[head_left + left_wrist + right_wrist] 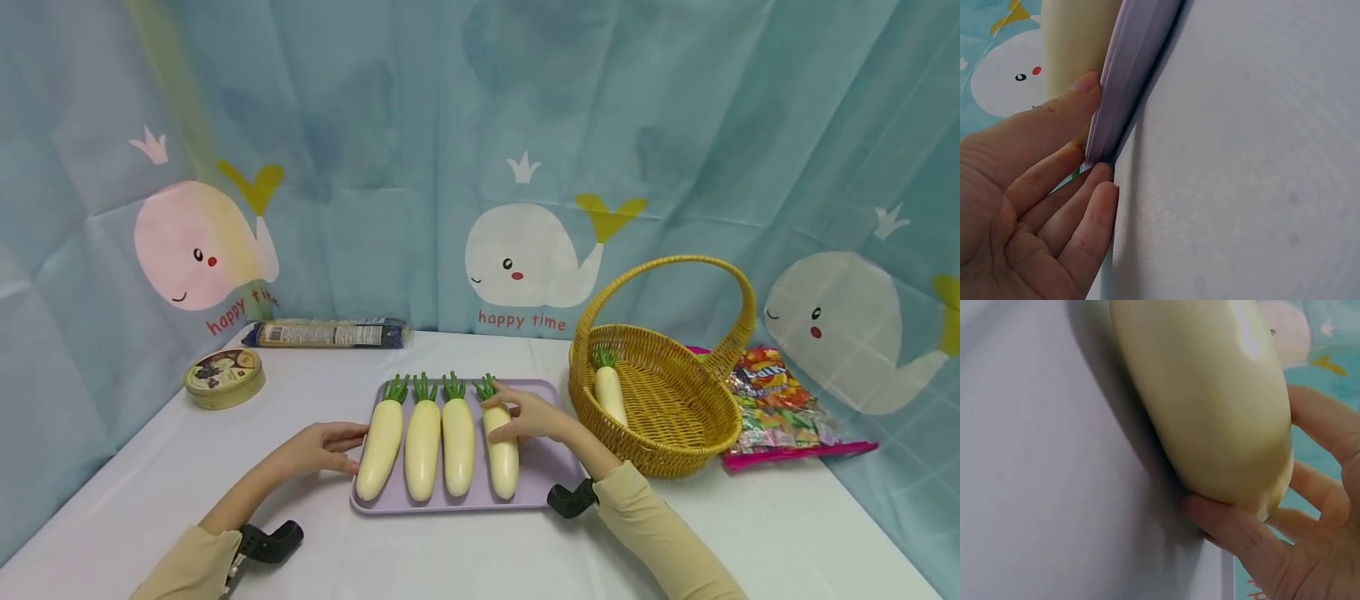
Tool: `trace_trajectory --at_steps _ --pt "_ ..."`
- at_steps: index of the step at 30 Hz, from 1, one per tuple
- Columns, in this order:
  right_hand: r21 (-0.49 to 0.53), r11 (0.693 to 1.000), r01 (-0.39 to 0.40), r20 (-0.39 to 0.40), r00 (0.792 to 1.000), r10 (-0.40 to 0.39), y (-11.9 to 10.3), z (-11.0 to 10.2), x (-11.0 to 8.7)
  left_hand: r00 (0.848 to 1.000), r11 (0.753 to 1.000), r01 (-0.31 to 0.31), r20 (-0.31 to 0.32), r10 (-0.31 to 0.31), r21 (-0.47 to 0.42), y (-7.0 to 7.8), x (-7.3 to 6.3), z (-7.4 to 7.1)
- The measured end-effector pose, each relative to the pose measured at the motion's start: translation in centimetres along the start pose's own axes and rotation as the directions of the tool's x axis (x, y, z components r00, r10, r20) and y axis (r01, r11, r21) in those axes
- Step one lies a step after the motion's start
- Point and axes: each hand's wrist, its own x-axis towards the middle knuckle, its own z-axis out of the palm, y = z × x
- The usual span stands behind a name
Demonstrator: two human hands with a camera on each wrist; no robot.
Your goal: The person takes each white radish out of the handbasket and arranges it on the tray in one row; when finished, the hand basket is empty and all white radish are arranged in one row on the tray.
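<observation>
Several white radishes with green leaf stubs lie side by side on a lilac tray (537, 492). My right hand (525, 413) grips the rightmost radish (505, 468) near its leafy end, thumb on one side and fingers on the other. In the right wrist view this radish (1210, 394) fills the middle, lying between thumb and fingers. My left hand (318, 448) touches the tray's left edge beside the leftmost radish (381, 450). The left wrist view shows its thumb at the tray rim (1127, 81) and fingertips along the outer side, fairly straight.
A yellow wicker basket (731, 417) with a tall handle stands right of the tray, one radish (611, 394) inside. Behind it lies a pink-edged candy bag (780, 408). A round tin (225, 379) and a long wrapped packet (330, 333) sit at back left, before a whale-print curtain (390, 167).
</observation>
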Motion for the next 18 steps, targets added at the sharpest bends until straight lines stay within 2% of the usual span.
trace_trajectory --at_steps 5,9,15,18 --pt "-0.11 0.994 0.022 -0.008 1.0 -0.023 -0.3 -0.1 0.0 1.0 1.0 -0.004 0.004 0.004 0.019 0.1 0.2 -0.1" --pt "-0.154 0.987 0.041 0.001 0.999 -0.042 -0.5 -0.2 -0.1 1.0 1.0 -0.012 0.002 0.012 0.028 0.2 0.2 0.0" --pt "-0.128 0.991 0.031 0.03 0.999 -0.027 -1.0 -0.6 -0.6 1.0 0.999 -0.003 -0.005 0.003 0.046 0.4 0.1 0.1" --pt "-0.048 0.999 -0.011 0.045 0.999 0.013 -1.3 -1.1 -1.1 1.0 0.999 -0.008 -0.004 0.009 0.052 0.5 0.0 0.1"
